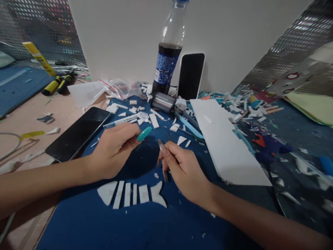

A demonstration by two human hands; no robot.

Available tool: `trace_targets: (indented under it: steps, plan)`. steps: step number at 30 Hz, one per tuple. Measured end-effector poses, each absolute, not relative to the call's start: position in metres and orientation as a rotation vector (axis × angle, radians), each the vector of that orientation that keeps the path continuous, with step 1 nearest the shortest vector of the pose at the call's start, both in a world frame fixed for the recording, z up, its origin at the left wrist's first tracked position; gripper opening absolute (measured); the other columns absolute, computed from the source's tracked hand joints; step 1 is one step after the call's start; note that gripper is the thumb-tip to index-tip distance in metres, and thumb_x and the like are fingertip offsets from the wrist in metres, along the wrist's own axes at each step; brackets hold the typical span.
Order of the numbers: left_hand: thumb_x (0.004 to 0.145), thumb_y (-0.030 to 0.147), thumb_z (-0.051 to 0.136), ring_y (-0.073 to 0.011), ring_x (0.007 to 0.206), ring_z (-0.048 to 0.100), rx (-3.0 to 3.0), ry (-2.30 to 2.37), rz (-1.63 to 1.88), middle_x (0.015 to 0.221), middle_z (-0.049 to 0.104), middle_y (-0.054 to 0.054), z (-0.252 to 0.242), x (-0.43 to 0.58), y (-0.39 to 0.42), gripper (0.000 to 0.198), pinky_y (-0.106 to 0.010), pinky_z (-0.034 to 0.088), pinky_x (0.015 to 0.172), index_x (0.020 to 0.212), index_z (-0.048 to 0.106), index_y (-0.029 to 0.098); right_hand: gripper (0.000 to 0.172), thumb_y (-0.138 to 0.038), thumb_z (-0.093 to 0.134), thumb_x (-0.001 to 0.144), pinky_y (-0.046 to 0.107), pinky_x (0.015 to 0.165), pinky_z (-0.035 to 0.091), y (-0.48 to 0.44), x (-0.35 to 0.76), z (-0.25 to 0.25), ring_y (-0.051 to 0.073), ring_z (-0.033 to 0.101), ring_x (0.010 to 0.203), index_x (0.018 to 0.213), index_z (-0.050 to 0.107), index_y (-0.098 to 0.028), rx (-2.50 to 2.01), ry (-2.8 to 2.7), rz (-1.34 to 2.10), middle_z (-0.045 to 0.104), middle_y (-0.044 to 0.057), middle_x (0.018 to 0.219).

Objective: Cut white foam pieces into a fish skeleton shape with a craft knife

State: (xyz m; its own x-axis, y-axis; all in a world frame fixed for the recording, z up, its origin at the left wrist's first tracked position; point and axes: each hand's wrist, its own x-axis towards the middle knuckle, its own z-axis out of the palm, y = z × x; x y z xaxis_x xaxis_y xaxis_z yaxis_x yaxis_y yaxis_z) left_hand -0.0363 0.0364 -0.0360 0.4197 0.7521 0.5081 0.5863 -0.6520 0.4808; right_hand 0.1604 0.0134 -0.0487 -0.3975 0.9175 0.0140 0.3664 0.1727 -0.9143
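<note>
You can read no word or number with certainty here. On the bottle (pixel 170 31), the blue label (pixel 165 66) bears pale lines of print too small for you to make out; on the yellow stick (pixel 40 59) and the white-barrelled pen (pixel 127 120), you see only blurred markings.

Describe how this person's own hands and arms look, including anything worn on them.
Both hands are ungloved, and no sleeves, rings or bracelets show. The left hand shows a long, oval, glossy teal nail. The right hand has long, slender, shiny nails in a brownish-grey shade.
</note>
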Motion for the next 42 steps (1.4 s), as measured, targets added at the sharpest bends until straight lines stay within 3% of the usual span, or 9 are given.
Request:
trace_targets:
  steps: [8,14,19,24,28,32,36,42]
  plan:
    - [0.088,0.007,0.038,-0.0146,0.061,0.044,2.834,0.938,1.06,0.061,0.053,-0.001,-0.026,-0.039,0.042,0.023,-0.029,0.035,0.057,0.07,0.046,0.019,0.026,-0.018,0.036,0.093,0.021,0.048,0.041,0.014,0.16,-0.05,0.009,0.054,0.046,0.069,0.044,-0.02,-1.235,-1.923,1.148,0.052,-0.004,0.052]
    - [0.089,0.008,0.037,-0.0145,0.062,0.043,2.842,0.87,1.031,0.062,0.053,-0.002,-0.021,-0.038,0.042,0.023,-0.028,0.037,0.057,0.07,0.045,0.019,0.031,-0.03,0.034,0.097,0.023,0.049,0.042,0.014,0.159,-0.045,0.009,0.053,0.048,0.07,0.047,-0.019,-1.228,-1.816,1.235,0.051,-0.003,0.055]
    - [0.09,0.012,0.04,-0.014,0.061,0.043,2.79,0.817,1.025,0.063,0.053,-0.001,-0.009,-0.037,0.043,0.021,-0.027,0.037,0.057,0.071,0.045,0.019,0.032,-0.04,0.031,0.098,0.027,0.066,0.045,0.011,0.16,-0.038,0.012,0.057,0.069,0.087,0.052,-0.018,-1.071,-1.753,1.234,0.059,0.002,0.075]
    - [0.089,0.011,0.042,-0.0134,0.06,0.043,2.841,0.766,0.981,0.062,0.053,0.0,-0.01,-0.033,0.043,0.022,-0.026,0.038,0.057,0.069,0.046,0.019,0.027,-0.04,0.034,0.097,0.031,0.075,0.049,0.012,0.157,-0.037,0.015,0.058,0.079,0.095,0.054,-0.023,-0.803,-1.48,1.559,0.06,0.003,0.086]
    - [0.09,0.012,0.041,-0.0126,0.06,0.044,2.875,0.774,0.994,0.064,0.055,0.0,-0.014,-0.032,0.042,0.022,-0.025,0.038,0.058,0.07,0.048,0.018,0.031,-0.043,0.031,0.097,0.032,0.068,0.051,0.013,0.153,-0.034,0.015,0.058,0.07,0.09,0.053,-0.023,-0.731,-1.318,1.72,0.059,0.002,0.076]
    - [0.091,0.013,0.04,-0.0126,0.059,0.044,2.925,0.812,1.013,0.062,0.055,-0.001,-0.013,-0.032,0.04,0.024,-0.025,0.037,0.056,0.068,0.046,0.018,0.027,-0.048,0.042,0.092,0.024,0.052,0.045,0.013,0.151,-0.031,0.01,0.045,0.051,0.084,0.048,-0.022,-0.823,-1.304,1.724,0.048,-0.004,0.061]
    - [0.091,0.015,0.04,-0.0141,0.059,0.045,3.013,0.852,1.008,0.062,0.054,-0.001,-0.015,-0.032,0.037,0.022,-0.027,0.037,0.056,0.07,0.046,0.018,0.028,-0.046,0.054,0.086,0.02,0.05,0.041,0.012,0.149,-0.033,0.007,0.039,0.05,0.076,0.049,-0.021,-0.927,-1.302,1.655,0.043,-0.006,0.061]
    - [0.091,0.017,0.04,-0.0138,0.055,0.044,3.082,0.876,1.006,0.059,0.053,-0.001,-0.013,-0.031,0.035,0.023,-0.027,0.035,0.053,0.069,0.044,0.018,0.027,-0.041,0.054,0.088,0.02,0.042,0.04,0.012,0.147,-0.037,0.006,0.032,0.04,0.07,0.051,-0.021,-0.862,-1.214,1.757,0.041,-0.008,0.05]
